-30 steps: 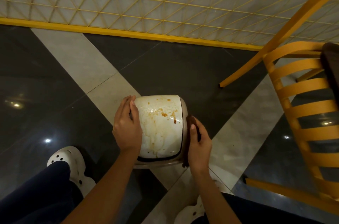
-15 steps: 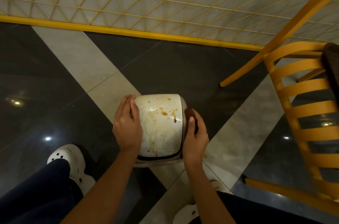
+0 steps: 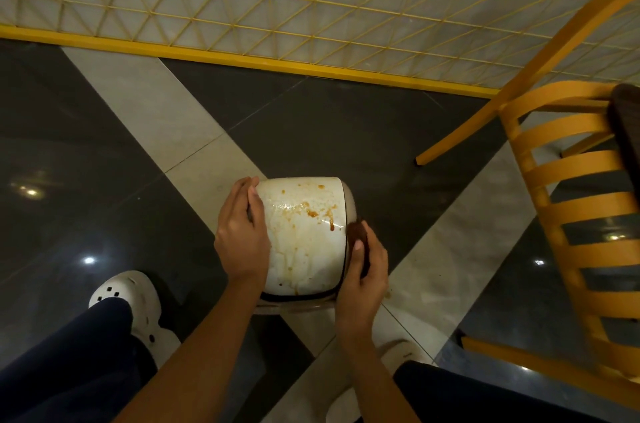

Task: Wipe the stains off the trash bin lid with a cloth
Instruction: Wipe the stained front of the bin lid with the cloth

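**Bin Lid Braced, Cloth at the Right Edge**

The floor (image 3: 104, 152) carries the trash bin (image 3: 349, 204) between the person's feet, near a yellow chair (image 3: 568, 207); the lid (image 3: 304, 242) is shut, so the contents cannot be seen; brown stains (image 3: 313, 213) and drips cover the lid, and wiping appears barely begun. The left hand (image 3: 242, 239) lies flat, fingers curled over the left rim, presumably steadying the bin against wiping pressure; the right hand (image 3: 363, 270) is closed around a dark cloth (image 3: 356, 232), touching the lid's right edge beside the densest stains.
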{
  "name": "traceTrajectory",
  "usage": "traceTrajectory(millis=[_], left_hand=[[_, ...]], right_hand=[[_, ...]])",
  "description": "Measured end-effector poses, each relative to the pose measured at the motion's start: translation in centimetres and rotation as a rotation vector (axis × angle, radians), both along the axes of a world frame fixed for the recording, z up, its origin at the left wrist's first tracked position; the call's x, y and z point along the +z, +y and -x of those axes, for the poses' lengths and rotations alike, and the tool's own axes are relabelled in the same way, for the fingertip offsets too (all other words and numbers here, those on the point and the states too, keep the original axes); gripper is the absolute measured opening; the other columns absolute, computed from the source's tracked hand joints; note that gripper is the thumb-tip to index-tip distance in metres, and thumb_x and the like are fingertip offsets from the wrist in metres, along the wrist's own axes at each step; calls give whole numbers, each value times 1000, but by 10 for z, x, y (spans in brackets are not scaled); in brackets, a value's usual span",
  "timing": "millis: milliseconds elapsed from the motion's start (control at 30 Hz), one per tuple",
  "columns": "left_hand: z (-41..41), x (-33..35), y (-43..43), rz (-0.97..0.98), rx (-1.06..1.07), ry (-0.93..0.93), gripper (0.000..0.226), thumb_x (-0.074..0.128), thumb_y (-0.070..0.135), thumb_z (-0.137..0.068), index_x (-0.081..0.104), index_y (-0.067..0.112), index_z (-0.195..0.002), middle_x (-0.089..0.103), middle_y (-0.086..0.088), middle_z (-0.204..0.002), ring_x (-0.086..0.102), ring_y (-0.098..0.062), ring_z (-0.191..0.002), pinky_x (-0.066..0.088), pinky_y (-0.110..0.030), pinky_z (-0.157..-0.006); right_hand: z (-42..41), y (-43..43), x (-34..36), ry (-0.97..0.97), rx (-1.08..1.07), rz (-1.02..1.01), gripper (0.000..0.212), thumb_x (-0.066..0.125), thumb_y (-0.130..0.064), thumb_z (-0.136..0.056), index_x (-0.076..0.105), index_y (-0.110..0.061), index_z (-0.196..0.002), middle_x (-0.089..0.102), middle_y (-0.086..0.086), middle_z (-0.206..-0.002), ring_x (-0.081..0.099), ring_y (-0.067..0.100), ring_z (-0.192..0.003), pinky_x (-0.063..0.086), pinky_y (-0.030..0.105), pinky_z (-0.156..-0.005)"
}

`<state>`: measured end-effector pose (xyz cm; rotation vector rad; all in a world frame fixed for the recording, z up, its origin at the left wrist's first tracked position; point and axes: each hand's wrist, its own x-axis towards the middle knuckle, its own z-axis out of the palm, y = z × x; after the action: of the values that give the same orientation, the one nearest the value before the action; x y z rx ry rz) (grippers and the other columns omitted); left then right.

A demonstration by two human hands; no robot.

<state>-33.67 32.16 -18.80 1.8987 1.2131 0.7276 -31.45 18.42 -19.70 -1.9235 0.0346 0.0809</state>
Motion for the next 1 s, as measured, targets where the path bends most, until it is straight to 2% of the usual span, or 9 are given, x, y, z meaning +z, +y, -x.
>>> traceTrajectory(millis=[67,167,233,333,467,633,767,867,1000], left_hand=[[0,0,1,3,-1,7,49,28,43,-93,61,17,-117,60,-1,-123,56,-18,-112,43,-25,-89],[0,0,1,-7,-9,14,50,27,43,-92,61,16,-117,61,-2,-123,57,-19,-112,44,-26,-90],[0,0,1,4,-3,23,51,26,45,-92,61,18,-118,60,-1,-125,56,-18,-113,45,-28,-90],[0,1,1,16,10,17,51,26,46,-91,61,20,-118,59,1,-125,55,-17,-114,47,-34,-92],[0,2,0,13,7,10,50,27,45,-92,61,19,-118,60,0,-125,56,-17,-114,48,-36,-93],[0,1,1,6,-4,8,50,27,44,-92,61,17,-118,60,-1,-124,56,-18,-113,47,-33,-92],[0,1,1,9,-4,5,50,28,45,-92,61,18,-117,60,-2,-124,57,-19,-112,49,-36,-91],[0,1,1,4,-4,3,50,28,44,-92,62,17,-117,61,-1,-123,57,-19,-112,49,-36,-91],[0,1,0,7,-2,-5,50,28,44,-92,61,17,-117,60,-1,-124,56,-18,-113,48,-34,-93]], right_hand=[[14,-7,-7,12,-43,12,30,45,-18,-95,50,-30,-122,56,-6,-123,51,2,-115,41,13,-93],[5,-5,-4,89,-51,-34,28,46,-18,-97,52,-31,-120,56,-9,-120,50,-5,-110,43,20,-94],[-15,1,4,123,-26,-79,27,46,-20,-97,55,-28,-121,56,-11,-117,49,-9,-107,42,13,-92],[-33,12,9,69,13,-79,28,47,-20,-97,56,-24,-123,57,-13,-115,49,-11,-106,37,0,-86],[-10,6,3,0,-4,-58,29,47,-19,-96,52,-32,-121,54,-17,-118,48,-11,-111,37,3,-91],[36,-14,-16,-42,-66,-37,34,51,-3,-92,56,-19,-121,57,2,-125,49,-1,-116,37,4,-93],[24,-12,-14,-17,-89,-86,37,50,-7,-93,55,-35,-116,58,-9,-123,49,-9,-115,40,10,-95],[5,-4,-10,-3,-88,-136,32,50,-12,-94,57,-31,-119,57,-13,-121,52,-2,-115,44,16,-95],[18,-10,-12,-3,-57,-93,33,48,-10,-94,53,-29,-121,55,-13,-123,48,-9,-116,39,7,-95]])
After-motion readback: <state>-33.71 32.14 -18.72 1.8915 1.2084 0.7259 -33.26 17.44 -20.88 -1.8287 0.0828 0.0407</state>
